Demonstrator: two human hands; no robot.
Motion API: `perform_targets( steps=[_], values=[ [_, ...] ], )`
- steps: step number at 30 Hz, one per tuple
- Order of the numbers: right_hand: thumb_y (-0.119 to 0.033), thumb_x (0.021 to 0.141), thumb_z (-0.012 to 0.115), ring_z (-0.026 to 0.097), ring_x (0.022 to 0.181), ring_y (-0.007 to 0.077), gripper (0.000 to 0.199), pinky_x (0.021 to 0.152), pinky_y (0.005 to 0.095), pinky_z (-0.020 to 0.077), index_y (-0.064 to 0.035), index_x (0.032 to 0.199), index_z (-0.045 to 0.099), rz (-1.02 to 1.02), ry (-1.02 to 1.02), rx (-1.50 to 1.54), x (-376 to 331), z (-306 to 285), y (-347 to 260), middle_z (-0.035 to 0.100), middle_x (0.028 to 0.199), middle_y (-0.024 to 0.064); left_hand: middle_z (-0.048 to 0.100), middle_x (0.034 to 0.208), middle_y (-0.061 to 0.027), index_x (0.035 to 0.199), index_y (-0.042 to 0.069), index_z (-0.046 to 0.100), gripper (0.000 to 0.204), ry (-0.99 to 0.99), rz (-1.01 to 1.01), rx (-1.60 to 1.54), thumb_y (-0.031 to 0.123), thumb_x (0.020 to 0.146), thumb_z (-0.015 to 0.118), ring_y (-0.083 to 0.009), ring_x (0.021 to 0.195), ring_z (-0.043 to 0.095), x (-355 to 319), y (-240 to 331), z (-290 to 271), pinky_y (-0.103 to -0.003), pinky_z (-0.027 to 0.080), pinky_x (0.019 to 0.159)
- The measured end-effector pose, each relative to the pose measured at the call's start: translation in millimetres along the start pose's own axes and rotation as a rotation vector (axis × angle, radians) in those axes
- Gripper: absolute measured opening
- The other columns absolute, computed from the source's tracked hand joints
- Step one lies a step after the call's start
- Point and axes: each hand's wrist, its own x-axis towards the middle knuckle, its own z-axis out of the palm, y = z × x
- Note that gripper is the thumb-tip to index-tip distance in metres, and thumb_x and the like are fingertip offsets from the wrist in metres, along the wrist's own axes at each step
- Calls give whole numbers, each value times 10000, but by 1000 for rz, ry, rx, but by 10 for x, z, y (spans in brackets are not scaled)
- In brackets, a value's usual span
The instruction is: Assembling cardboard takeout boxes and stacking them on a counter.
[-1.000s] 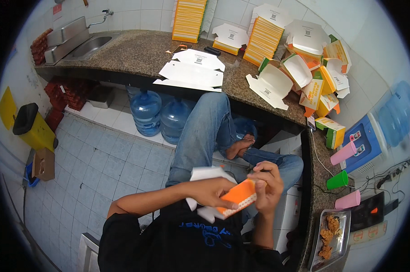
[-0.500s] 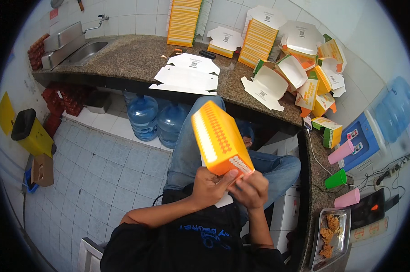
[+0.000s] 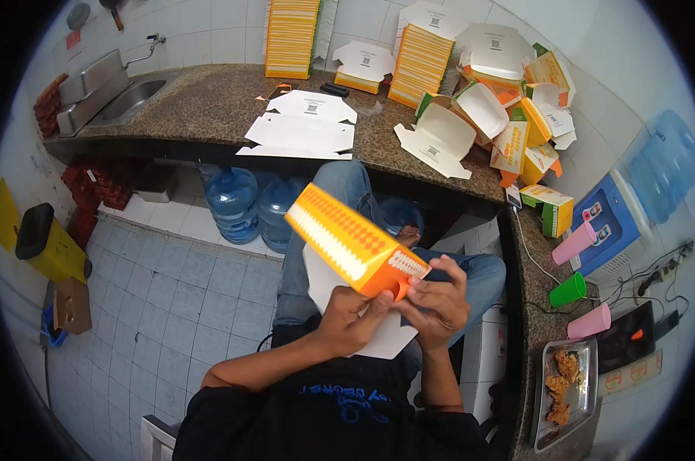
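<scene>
Over my lap a yellow and orange cardboard food box (image 3: pixel 340 234) is held up, tilted, with its printed side upward. A white inner flap (image 3: pixel 390 338) hangs below it toward my body. My left hand (image 3: pixel 351 319) grips the lower edge, thumb pressed near the corner. My right hand (image 3: pixel 438 303) pinches a small orange tab (image 3: pixel 400 289) at the box's right corner; part of its fingers is behind the cardboard. On the counter ahead lies a flat white carton sheet (image 3: pixel 309 127).
Stacked flat cartons (image 3: pixel 292 38) stand at the wall, with another stack (image 3: pixel 420 65) beside open boxes (image 3: pixel 509 150) piled at right. On the right counter are a green cup (image 3: pixel 568 290), pink cups and a fried chicken tray (image 3: pixel 543 407). Water jugs (image 3: pixel 232 203) sit under the counter.
The box has tilted over to the left and lowered, showing more of its white flap. My right hand's fingers have spread around the orange tab. The whole view has shifted slightly.
</scene>
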Motion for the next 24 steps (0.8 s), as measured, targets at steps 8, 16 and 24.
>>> perform_targets(
  steps=[8,16,24],
  values=[
    [-205,660,878,635,1186,279,272,1080,486,378,-158,913,790,-59,-234,-229,79,19,-36,758,977,-9,660,1140,-91,1222,-52,592,389,-20,-243,-320,265,1083,413,-116,1050,597,51,-39,-50,-262,471,919],
    [-200,727,842,663,1153,274,239,1089,513,339,-184,957,780,5,-86,-224,-83,91,-54,770,900,-14,691,942,-60,1147,-51,631,364,-16,-118,-158,265,1064,470,-97,865,626,-22,-25,27,-251,486,748],
    [-175,627,889,654,1081,321,369,986,396,458,-80,855,616,98,-76,198,120,19,46,645,1191,222,710,942,-129,1105,-49,666,306,-298,-137,-218,213,1027,530,-136,892,658,13,99,-192,-292,486,809]
  ],
)
